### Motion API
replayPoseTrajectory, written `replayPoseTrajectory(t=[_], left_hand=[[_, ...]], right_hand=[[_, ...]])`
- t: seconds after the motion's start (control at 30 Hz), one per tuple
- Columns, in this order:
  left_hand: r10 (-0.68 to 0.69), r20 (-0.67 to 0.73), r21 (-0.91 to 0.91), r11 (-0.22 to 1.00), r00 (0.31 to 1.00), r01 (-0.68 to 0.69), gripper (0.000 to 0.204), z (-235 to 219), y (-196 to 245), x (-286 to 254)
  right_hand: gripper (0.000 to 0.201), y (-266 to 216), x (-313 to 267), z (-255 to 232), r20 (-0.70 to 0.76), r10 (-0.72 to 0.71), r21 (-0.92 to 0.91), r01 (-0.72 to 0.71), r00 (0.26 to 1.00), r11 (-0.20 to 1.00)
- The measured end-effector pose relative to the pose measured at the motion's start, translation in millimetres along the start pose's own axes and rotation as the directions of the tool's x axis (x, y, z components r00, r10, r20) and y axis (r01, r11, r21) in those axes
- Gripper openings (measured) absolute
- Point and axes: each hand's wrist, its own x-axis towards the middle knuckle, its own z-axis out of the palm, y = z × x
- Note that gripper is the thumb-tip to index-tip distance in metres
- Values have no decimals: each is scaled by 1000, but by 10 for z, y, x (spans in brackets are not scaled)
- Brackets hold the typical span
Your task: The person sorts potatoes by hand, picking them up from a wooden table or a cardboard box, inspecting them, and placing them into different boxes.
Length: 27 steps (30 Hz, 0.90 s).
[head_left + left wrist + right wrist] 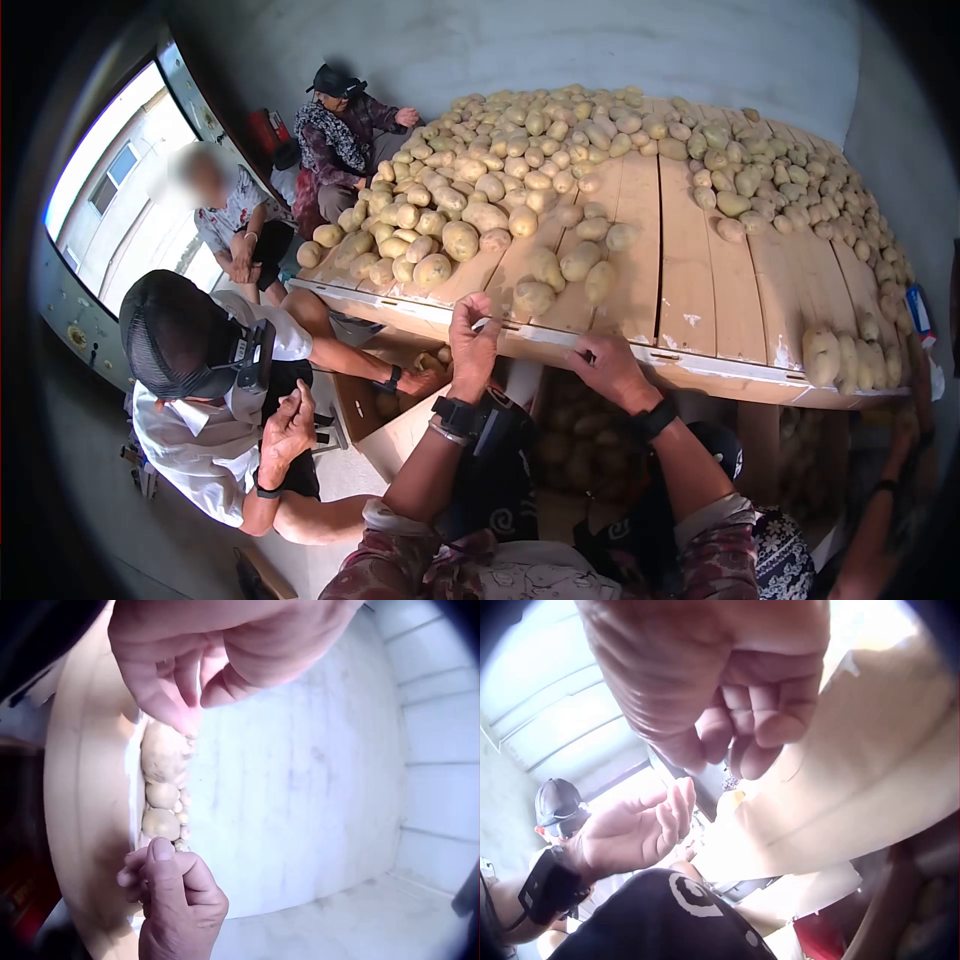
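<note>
My left hand (474, 345) is raised just in front of the table's near edge, fingers loosely bent. Its palm shows in the right wrist view, where the hand (641, 829) holds nothing. To its right, my right hand (612, 370) hovers by the same edge. Seen close in the right wrist view, its fingers (780, 724) hang curled with no object among them. Several potatoes (580, 262) lie on the boards just beyond both hands. The wooden table (630, 280) carries a large spread of potatoes along its back and sides.
A person in a black cap (185, 330) sits at my left, one arm over a cardboard box (400, 432) with potatoes. Two more people sit beyond, one near the far potatoes (480, 160). Another arm (875, 520) reaches in at right. Potatoes (590, 440) also lie beneath the table.
</note>
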Motion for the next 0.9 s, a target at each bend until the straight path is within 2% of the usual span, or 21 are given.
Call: replayPoseTrajectory(t=[0.03, 0.07, 0.13, 0.17, 0.2, 0.23, 0.27, 0.37, 0.4, 0.5, 0.53, 0.6, 0.63, 0.67, 0.7, 0.73, 0.77, 0.8, 0.83, 0.87, 0.9], left_hand=[[86, 5, 182, 979, 996, -86, 47, 91, 16, 109], [93, 1, 187, 978, 996, -92, 47, 171, -25, 212], [-53, 21, 305, 951, 998, 44, 60, 323, -172, 335], [-100, 64, 295, 953, 993, 77, 71, 387, -225, 403], [-218, 140, 226, 957, 966, 183, 71, 416, -259, 468], [-321, 220, 168, 943, 921, 288, 70, 431, -285, 522], [-222, 195, 149, 969, 955, 195, 70, 449, -487, 565], [-242, 211, 184, 961, 947, 205, 73, 506, -309, 446], [-204, 184, 307, 941, 961, 141, 79, 498, -454, 506], [-239, 162, 418, 896, 957, 153, 83, 470, -488, 547], [-204, 125, 383, 913, 971, 142, 80, 497, -507, 513], [-178, 149, 354, 928, 973, 115, 77, 484, -477, 448], [-131, 229, 296, 953, 965, 59, 70, 457, -249, 329], [-133, 316, 110, 989, 939, 103, 61, 436, -32, 201], [-152, 341, 6, 987, 928, 159, 53, 404, 126, 87], [-96, 374, -20, 994, 922, 112, 49, 329, 117, 3], [-84, 400, 14, 996, 913, 85, 44, 228, 160, -119], [-161, 520, -97, 965, 839, 245, 45, 141, 208, -286], [-257, 504, -35, 948, 824, 317, 48, 55, 143, -458], [-325, 614, 52, 926, 720, 374, 53, -16, 141, -555], [-239, 621, 77, 966, 747, 245, 59, 67, 329, -659]], right_hand=[[20, 14, 31, -9, -79, -1, -2, 0, 997, 1000], [21, -10, 42, -54, -78, 28, 36, -25, 997, 999], [23, -12, 70, -102, -60, 59, 20, -58, 996, 998], [25, 14, 29, -155, -42, 103, -6, -103, 994, 995], [25, 13, 24, -207, -70, 56, 9, -56, 996, 998], [25, 15, 15, -250, -72, 79, 5, -79, 994, 997], [25, 1, 21, -286, -80, 90, 18, -88, 993, 996], [23, 33, 10, -341, -102, 128, 29, -125, 987, 992], [23, 40, 10, -357, -121, 116, 38, -112, 986, 993], [23, 37, 19, -368, -127, 88, 43, -83, 988, 996], [23, 56, 4, -373, -146, 89, 62, -81, 985, 995], [23, 73, 4, -374, -176, 57, 53, -48, 983, 997], [23, 127, 2, -372, -175, 66, 0, -67, 982, 998], [23, 140, -1, -372, -185, 84, 67, -73, 979, 995], [22, 142, 13, -369, -214, 57, 64, -44, 975, 997], [19, 254, 16, -304, -232, 90, 94, -69, 969, 993], [12, 295, -14, -254, -130, 165, 301, -119, 978, 946], [22, 206, -53, -121, -95, 141, 404, -92, 985, 910], [33, 123, -67, -41, -79, 114, 491, -61, 990, 869], [41, -61, -144, 45, 26, 59, 513, -64, 998, 856], [48, -254, -214, 147, 130, 5, 530, -74, 991, 845]])
